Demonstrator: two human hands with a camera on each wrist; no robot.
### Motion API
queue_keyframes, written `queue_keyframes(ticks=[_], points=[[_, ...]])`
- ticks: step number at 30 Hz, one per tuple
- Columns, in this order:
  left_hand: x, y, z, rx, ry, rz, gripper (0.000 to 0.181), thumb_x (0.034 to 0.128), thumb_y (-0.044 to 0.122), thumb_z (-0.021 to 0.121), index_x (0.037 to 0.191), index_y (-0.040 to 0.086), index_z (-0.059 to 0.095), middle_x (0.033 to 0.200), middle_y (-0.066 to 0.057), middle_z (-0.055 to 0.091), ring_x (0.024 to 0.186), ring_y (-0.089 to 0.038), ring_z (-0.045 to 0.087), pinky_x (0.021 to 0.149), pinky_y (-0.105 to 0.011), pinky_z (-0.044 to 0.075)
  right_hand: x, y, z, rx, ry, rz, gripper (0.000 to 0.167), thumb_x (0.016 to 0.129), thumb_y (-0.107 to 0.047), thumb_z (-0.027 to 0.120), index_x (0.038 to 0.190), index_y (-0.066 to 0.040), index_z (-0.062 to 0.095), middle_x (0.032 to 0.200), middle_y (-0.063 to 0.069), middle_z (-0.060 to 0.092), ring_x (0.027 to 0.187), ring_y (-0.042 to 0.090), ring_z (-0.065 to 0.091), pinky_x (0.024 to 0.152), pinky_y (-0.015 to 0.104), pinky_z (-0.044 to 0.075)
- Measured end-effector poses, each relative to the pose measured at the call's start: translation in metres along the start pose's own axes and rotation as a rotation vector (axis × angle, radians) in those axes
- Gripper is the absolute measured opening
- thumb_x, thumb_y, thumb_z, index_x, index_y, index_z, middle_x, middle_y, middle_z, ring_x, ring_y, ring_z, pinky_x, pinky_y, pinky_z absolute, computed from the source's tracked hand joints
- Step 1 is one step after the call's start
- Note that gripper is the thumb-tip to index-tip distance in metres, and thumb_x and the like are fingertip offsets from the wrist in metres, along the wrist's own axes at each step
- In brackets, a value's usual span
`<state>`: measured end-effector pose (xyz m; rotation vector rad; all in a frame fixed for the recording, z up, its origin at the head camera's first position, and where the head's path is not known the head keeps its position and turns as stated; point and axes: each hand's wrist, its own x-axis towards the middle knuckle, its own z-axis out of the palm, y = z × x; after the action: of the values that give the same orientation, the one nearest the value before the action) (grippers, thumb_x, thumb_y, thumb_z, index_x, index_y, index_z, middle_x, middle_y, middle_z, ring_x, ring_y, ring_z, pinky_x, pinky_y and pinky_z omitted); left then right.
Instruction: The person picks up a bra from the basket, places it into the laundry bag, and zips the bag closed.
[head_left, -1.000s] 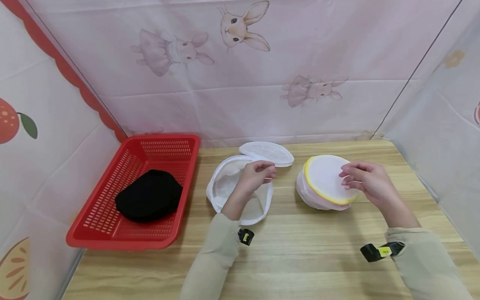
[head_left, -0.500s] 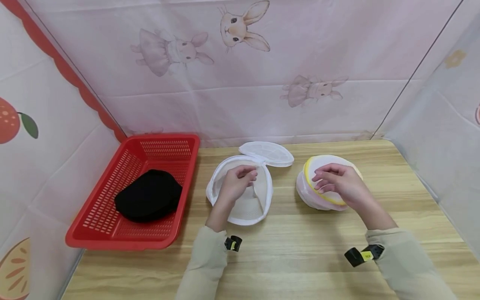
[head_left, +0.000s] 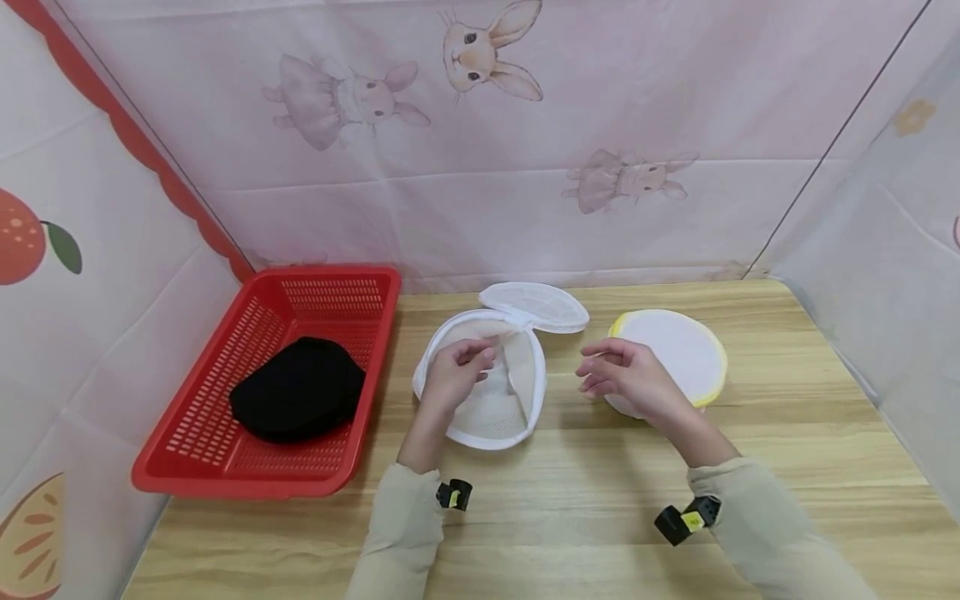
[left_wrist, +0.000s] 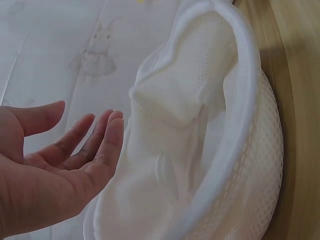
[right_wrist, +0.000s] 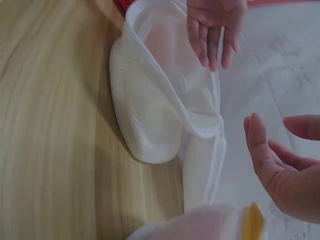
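Observation:
A white mesh laundry bag (head_left: 487,417) stands on the table, its round lid (head_left: 536,307) folded back behind it. Over its mouth hovers my left hand (head_left: 450,373), fingers loosely bent and holding nothing; the left wrist view shows the bag's hollow inside (left_wrist: 170,150) beside the fingers. To the right sits a round white bag with yellow trim (head_left: 675,350), its flat top facing up. My right hand (head_left: 626,379) is in the air in front of that bag's left side, fingers relaxed, nothing between them. In the right wrist view only a strip of its yellow edge (right_wrist: 253,222) shows.
A red plastic basket (head_left: 360,450) stands at the left of the wooden table (head_left: 570,517), with a folded black item (head_left: 300,392) in it. Printed cloth walls (head_left: 487,225) rise behind the table and at both sides.
Both hands have moved left and slightly down: the right from over the yellow-trimmed bag to its left side, the left from the mesh bag's right part to its left part. The bags stay put.

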<state>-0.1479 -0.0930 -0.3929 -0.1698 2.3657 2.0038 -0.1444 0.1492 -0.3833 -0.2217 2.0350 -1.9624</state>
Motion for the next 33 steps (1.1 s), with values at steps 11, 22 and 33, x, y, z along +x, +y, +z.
queue_keyframes(ticks=[11, 22, 33], points=[[0.001, 0.003, -0.009, 0.008, 0.034, -0.022, 0.023, 0.0887, 0.008, 0.059, 0.106, -0.006, 0.061, 0.097, -0.018, 0.063, 0.086, -0.022, 0.061, 0.076, -0.031, 0.052, 0.02, 0.021, 0.028, -0.015, -0.039, 0.079, 0.029, 0.09, 0.002, 0.046, 0.113, 0.019, 0.041, 0.087, 0.017, 0.059, 0.07, 0.018, 0.06, 0.066, 0.033, 0.054], [0.005, 0.018, -0.033, -0.027, 0.095, -0.013, 0.027, 0.09, 0.007, 0.056, 0.112, -0.008, 0.058, 0.102, -0.023, 0.061, 0.093, -0.028, 0.059, 0.083, -0.037, 0.049, 0.033, 0.041, 0.039, -0.079, 0.004, 0.201, 0.023, 0.088, 0.002, 0.052, 0.106, 0.014, 0.046, 0.086, 0.021, 0.059, 0.061, 0.016, 0.058, 0.057, 0.028, 0.052], [0.001, 0.037, -0.068, -0.016, 0.136, 0.036, 0.027, 0.0923, 0.01, 0.053, 0.114, -0.007, 0.056, 0.107, -0.025, 0.058, 0.1, -0.033, 0.057, 0.084, -0.036, 0.049, 0.035, 0.051, 0.047, -0.104, -0.009, 0.19, 0.018, 0.084, 0.007, 0.056, 0.099, 0.013, 0.049, 0.065, 0.006, 0.056, 0.052, 0.011, 0.054, 0.049, 0.022, 0.048]])
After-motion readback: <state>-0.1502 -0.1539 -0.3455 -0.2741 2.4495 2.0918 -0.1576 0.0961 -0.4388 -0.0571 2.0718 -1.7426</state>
